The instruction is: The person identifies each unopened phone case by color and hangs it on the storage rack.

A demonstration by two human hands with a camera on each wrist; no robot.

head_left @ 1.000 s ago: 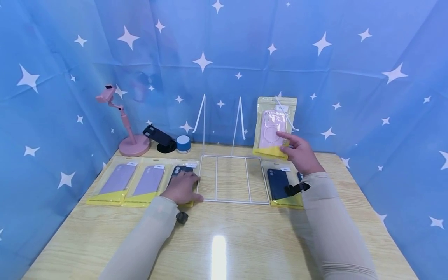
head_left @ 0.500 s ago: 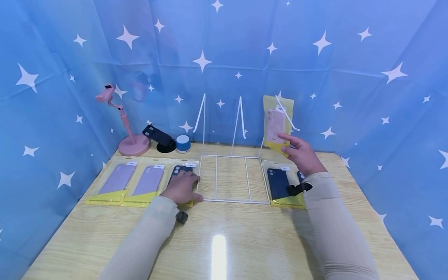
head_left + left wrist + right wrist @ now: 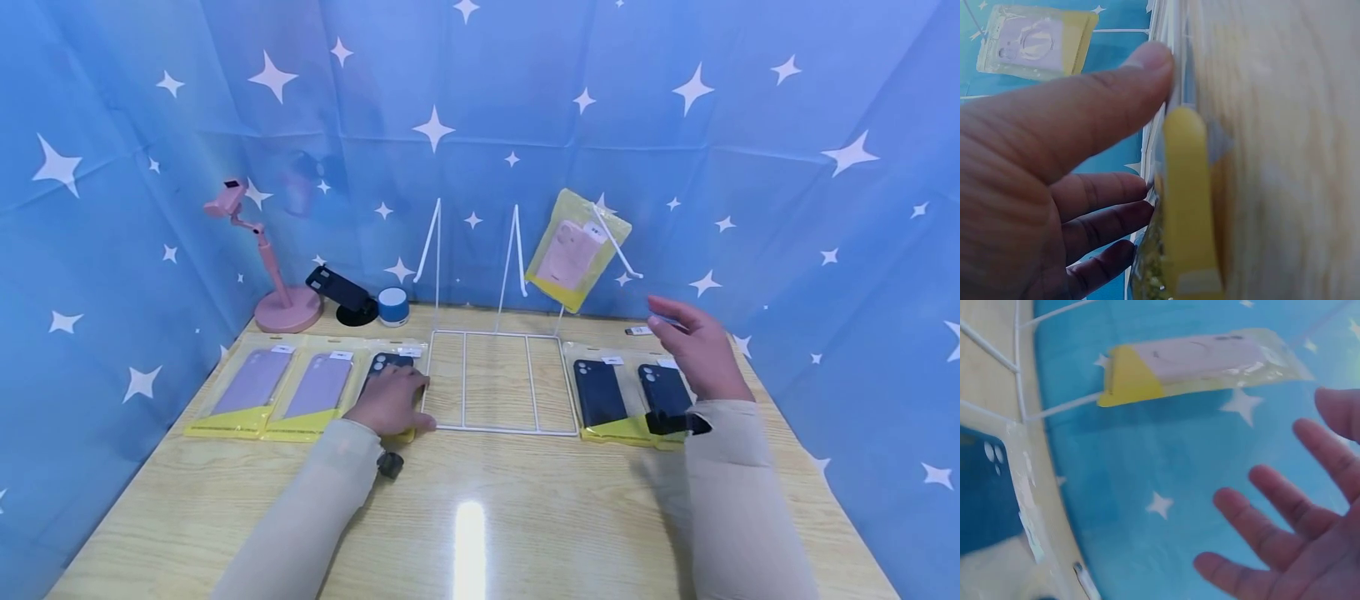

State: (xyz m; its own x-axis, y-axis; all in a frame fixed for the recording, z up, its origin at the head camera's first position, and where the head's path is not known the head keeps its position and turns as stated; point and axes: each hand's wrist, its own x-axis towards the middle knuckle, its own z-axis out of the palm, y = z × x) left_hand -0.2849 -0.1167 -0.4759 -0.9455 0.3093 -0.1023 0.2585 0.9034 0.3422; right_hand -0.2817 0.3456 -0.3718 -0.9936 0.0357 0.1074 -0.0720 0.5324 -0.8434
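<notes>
- a person sits at a wooden table (image 3: 525,517) walled in by blue cloth printed with white stars.
- a pink phone case in a yellow packet (image 3: 576,247) hangs tilted on the rightmost hook of a white wire display rack (image 3: 497,383) — no hand touches it.
- the right hand (image 3: 693,350) hovers just right of and below that packet, fingers spread and relaxed, holding nothing.
- the left hand (image 3: 392,402) lies flat, fingers straight, on a dark case packet (image 3: 386,367) at the rack's left edge, pressing rather than gripping it.
- judged from the layout: one packet is hung; left flat are two lilac case packets (image 3: 288,387) on the left, the one under the left hand, and two dark case packets (image 3: 630,396) on the right — most of the hanging looks undone.
- at the back left stand a pink phone stand (image 3: 273,283), a black holder (image 3: 341,296) and a small blue-and-white speaker (image 3: 393,307).
</notes>
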